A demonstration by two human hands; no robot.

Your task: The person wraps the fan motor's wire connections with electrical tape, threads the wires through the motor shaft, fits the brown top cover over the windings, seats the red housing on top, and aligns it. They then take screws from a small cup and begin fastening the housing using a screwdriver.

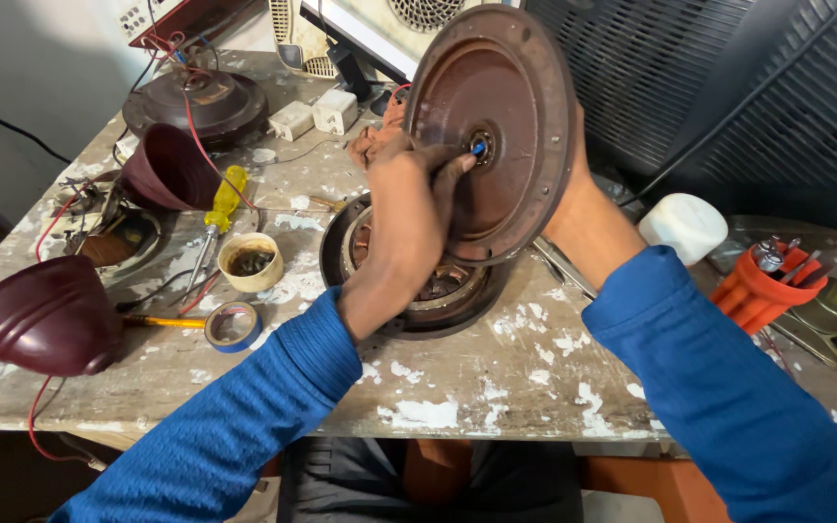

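Blue sleeves reach forward from you over a paint-splashed wooden bench (496, 378). Your right hand (573, 189) holds a round, rusty brown metal cover (511, 107) up on edge above the bench, fingers mostly hidden behind its rim and clamped on it. Your left hand (414, 194) presses against the cover's dished inner face, fingers bunched together around something small and blue at the centre hole (478, 148); what it is, you cannot tell from this view. So the cover is already off the motor base (409, 291), which lies flat directly below it, open, showing dark ringed parts inside; work at the centre looks unfinished. Left of the base sit a cream tape roll (250, 262) with small dark pieces in it, a blue tape ring (232, 325) and a yellow-handled screwdriver (222, 203). Two glossy maroon cups (41, 315) lie further left. On the right stands an orange ribbed holder (762, 286) full of tools, beside a white plastic cap (685, 226).
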